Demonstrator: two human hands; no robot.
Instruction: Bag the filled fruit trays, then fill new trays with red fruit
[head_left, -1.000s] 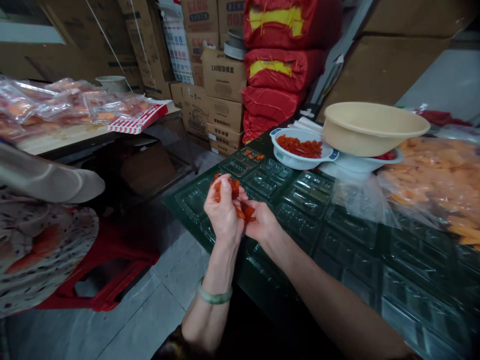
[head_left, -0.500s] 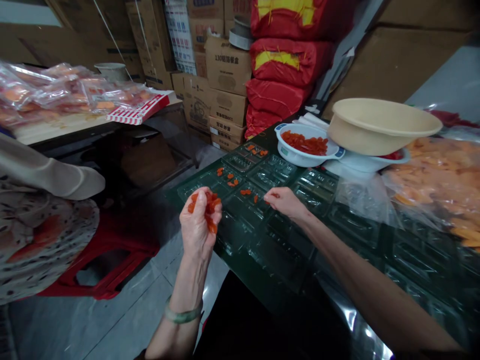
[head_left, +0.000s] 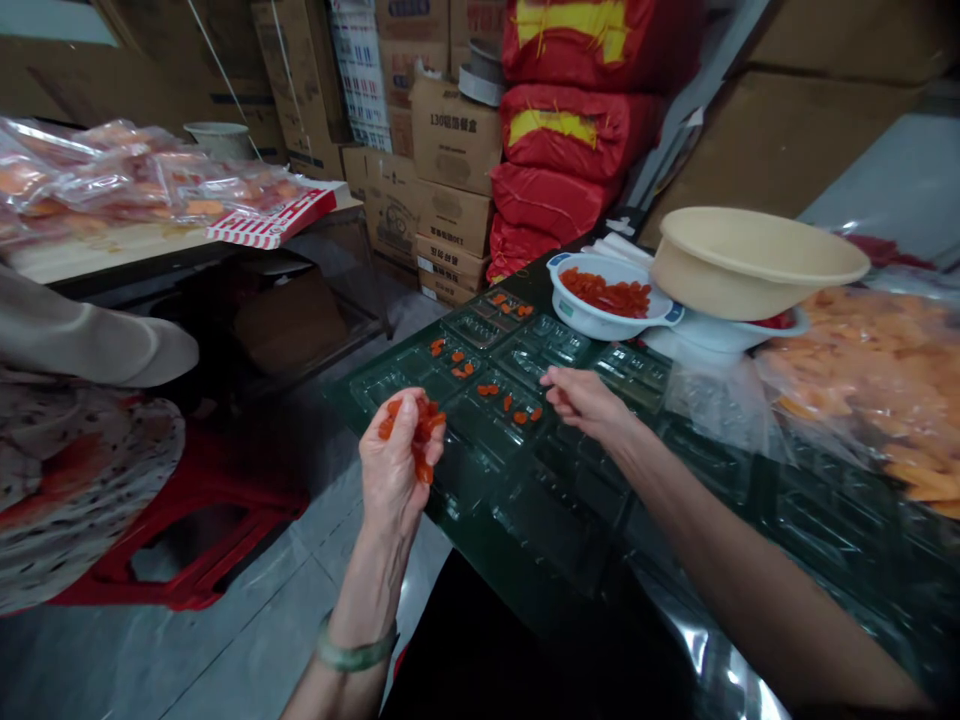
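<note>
My left hand is raised over the front edge of a clear plastic compartment tray, shut on a small bunch of orange-red candied fruit pieces. My right hand hangs just above the tray with its fingers loosely apart, and nothing shows in them. A few matching pieces lie in the tray's compartments between my hands. Behind them stands a white two-handled bowl heaped with more of the pieces. A jade-green bangle circles my left wrist.
A tilted beige bowl rests on a white bowl at the back right, beside a bag of orange slices. More trays cover the dark table. To the left are a co-worker's patterned clothing, a red stool and bagged fruit.
More pieces now lie in the tray's middle compartments. My right hand has shifted slightly right and its fingers have spread a little. My left hand still holds its bunch.
</note>
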